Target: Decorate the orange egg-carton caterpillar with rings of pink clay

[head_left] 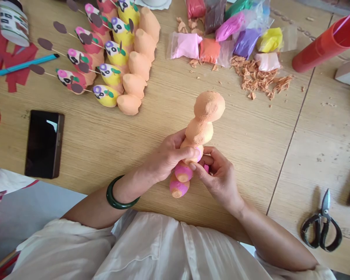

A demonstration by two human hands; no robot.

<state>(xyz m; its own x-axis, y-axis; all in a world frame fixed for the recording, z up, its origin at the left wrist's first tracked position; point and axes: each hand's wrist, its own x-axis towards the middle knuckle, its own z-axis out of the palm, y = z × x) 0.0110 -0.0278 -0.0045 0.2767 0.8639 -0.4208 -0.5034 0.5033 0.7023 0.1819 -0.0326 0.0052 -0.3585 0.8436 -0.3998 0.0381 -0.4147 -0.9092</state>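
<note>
My left hand (167, 155) grips a row of joined, peach-coloured egg-shaped lumps (209, 105), its thumb pressing on a pink patch of the middle lump. The row slants over the table, and the two lumps nearest me carry pink clay (182, 171) with bare peach tips. Close on the right side of the row, my right hand (218, 177) has its fingers curled, and a bit of bright pink clay shows between them. Its thumb tip touches the row or lies right beside it; I cannot tell which.
At the far left stand several similar rows with yellow and red painted faces (106, 95). Bags of coloured clay (186, 46) and peach crumbs (251, 76) lie at the back. A phone (43, 144) is at left; a red tube (321, 48) and black-handled scissors (322, 225) are at right.
</note>
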